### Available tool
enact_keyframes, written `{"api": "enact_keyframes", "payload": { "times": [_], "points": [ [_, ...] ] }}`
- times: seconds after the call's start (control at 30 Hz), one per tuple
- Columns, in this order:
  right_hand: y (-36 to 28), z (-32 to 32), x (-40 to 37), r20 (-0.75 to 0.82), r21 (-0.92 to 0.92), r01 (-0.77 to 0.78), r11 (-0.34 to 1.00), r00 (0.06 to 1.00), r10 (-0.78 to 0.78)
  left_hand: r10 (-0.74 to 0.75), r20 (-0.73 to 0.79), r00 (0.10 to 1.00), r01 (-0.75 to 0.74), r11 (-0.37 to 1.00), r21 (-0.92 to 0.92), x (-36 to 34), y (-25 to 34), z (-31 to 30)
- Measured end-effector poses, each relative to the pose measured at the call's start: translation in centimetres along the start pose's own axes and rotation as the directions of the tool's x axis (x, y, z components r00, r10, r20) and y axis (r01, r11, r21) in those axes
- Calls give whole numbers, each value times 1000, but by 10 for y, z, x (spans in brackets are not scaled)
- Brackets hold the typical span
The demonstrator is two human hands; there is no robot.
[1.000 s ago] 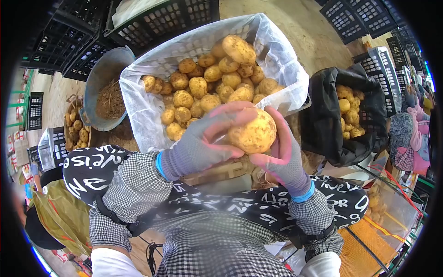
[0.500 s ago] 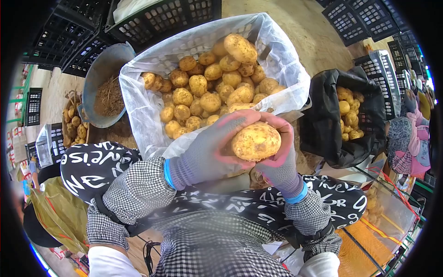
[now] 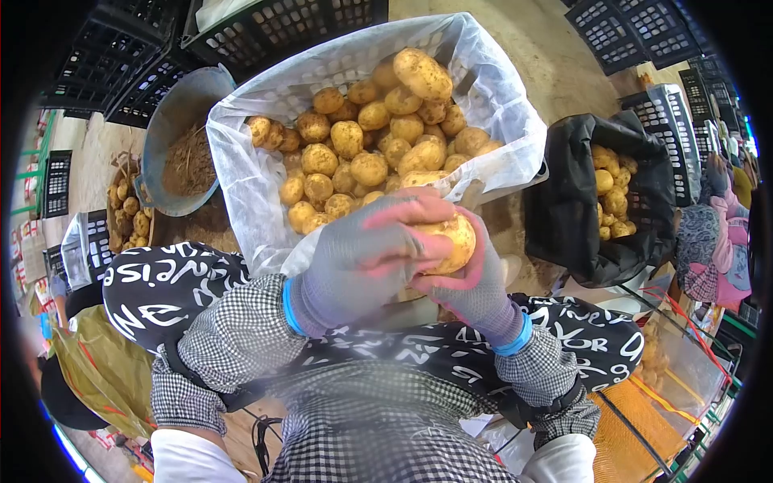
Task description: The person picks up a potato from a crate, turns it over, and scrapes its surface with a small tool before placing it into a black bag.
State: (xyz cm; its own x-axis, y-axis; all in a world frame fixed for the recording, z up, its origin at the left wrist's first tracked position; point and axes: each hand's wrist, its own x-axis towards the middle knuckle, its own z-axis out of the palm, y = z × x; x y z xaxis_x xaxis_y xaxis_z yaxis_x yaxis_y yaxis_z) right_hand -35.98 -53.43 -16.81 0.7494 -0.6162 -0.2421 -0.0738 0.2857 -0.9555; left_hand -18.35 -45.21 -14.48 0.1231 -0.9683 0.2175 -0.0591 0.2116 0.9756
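A large potato [image 3: 452, 244] with soil specks is held between both gloved hands, above my lap. My left hand [image 3: 366, 245], in a grey and pink glove, wraps its fingers across the potato's left side, slightly blurred. Around the right and lower side curl the fingers of my right hand [image 3: 475, 282], in a matching glove. Just beyond the hands stands a crate lined with white film [image 3: 258, 193], holding a heap of loose potatoes [image 3: 346, 141].
To the right sits a crate with black lining [image 3: 564, 193], part filled with potatoes. On the left, a blue-grey bucket [image 3: 173, 97] holds dirt, beside another container of potatoes [image 3: 129, 213]. Black crates [image 3: 290, 40] stand behind. Another person [image 3: 708, 233] is at the far right.
The left hand's fingers have moved across the potato, covering its left part. The potato has turned and shifted a little in the hands.
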Motion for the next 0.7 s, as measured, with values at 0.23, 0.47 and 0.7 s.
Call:
{"api": "enact_keyframes", "payload": {
  "times": [0.23,0.47,0.7],
  "points": [
    [-11,0,3,-25,76,-180,981,983,182,-374,-196,907,241,839,-489,3,-2,-5],
    [-3,-10,3,-109,-425,146,893,971,-211,-410,-48,911,332,796,-506,0,-16,-6],
    [-13,-23,9,52,-791,315,525,889,-455,-451,156,879,465,735,-494,5,-6,9]
  ]
}}
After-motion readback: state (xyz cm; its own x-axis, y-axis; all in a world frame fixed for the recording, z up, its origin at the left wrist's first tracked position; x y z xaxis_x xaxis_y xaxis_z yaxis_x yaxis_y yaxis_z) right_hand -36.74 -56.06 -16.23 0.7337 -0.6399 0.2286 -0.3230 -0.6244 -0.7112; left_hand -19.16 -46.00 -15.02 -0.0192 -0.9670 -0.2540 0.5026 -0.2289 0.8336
